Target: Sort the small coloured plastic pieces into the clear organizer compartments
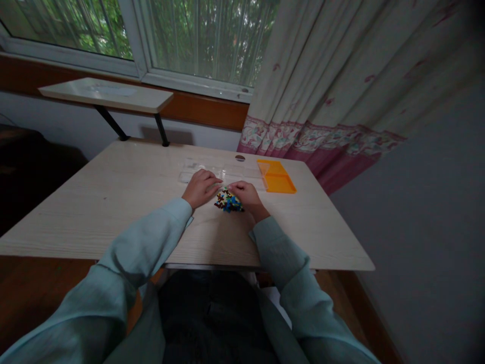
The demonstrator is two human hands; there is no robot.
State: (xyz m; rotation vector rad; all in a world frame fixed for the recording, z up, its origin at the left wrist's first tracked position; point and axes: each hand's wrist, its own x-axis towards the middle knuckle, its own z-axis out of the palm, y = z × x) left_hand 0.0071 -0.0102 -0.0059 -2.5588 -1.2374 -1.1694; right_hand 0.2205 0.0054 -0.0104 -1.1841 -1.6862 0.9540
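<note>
A small pile of tiny coloured pieces [230, 202], blue, yellow, dark red and white, lies on the tabletop between my hands. My left hand [202, 189] rests at the pile's left side, fingers stretched to the right and somewhat apart, with nothing visible in them. On the other side, my right hand [247, 196] has its fingers drawn together in a pinch over the pile's far right edge. Whatever it may hold is too small to make out. Just beyond both hands lies a clear plastic case [244, 173], partly hidden by the left hand.
An orange two-part tray [279, 178] adjoins the clear case on the right. Behind them is a round hole cover [240, 158] in the table [125, 202]. A raised shelf [109, 95] on black legs stands at the back left. A curtain [303, 136] hangs behind the right side.
</note>
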